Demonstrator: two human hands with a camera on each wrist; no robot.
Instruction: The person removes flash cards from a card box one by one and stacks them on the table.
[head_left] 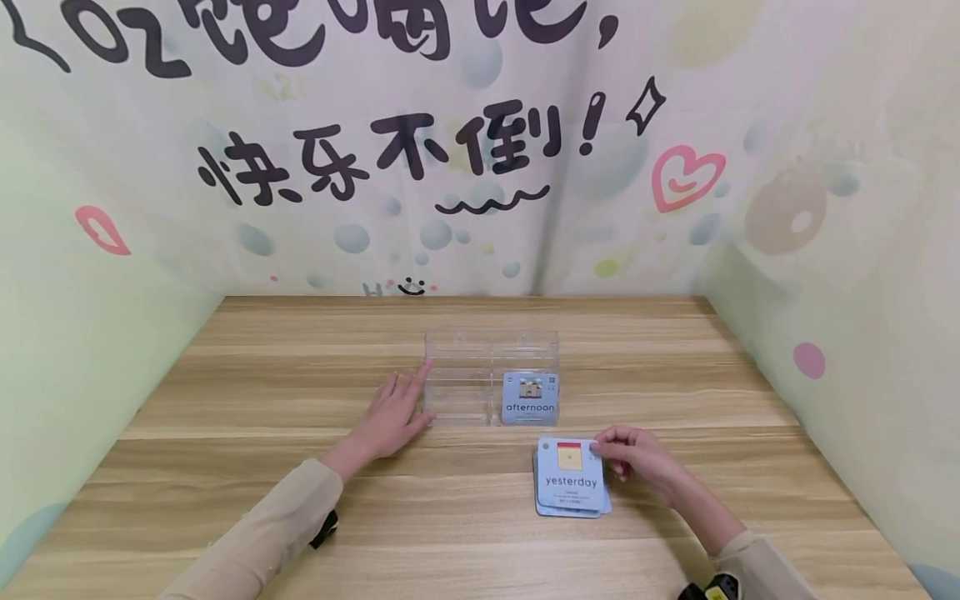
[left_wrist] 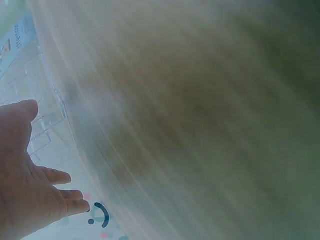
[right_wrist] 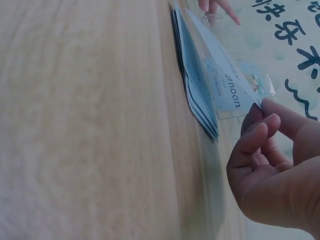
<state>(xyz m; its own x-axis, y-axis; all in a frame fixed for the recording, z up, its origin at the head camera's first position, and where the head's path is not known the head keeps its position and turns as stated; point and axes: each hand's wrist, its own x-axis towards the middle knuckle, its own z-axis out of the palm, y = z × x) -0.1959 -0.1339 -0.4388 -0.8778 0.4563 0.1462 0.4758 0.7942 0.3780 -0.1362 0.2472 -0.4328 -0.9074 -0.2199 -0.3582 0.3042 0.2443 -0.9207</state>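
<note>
A clear plastic card rack [head_left: 459, 360] stands on the table, and a blue "afternoon" card [head_left: 529, 408] sits in its lower right pocket. At the rack's left side, my left hand [head_left: 385, 421] has its fingers extended, thumb and fingertip at the edge. In front of the rack to the right, my right hand [head_left: 641, 458] pinches the upper right corner of a blue "yesterday" card [head_left: 572, 482]. The right wrist view shows that card tilted up off a small stack of blue cards [right_wrist: 196, 97], its pinched corner raised. The lower cards' faces are mostly hidden.
The wood-grain table [head_left: 300, 350] spreads around the rack and stack. Behind it hangs a printed backdrop [head_left: 450, 250] with large black characters, and pale side walls [head_left: 90, 333] border it left and right.
</note>
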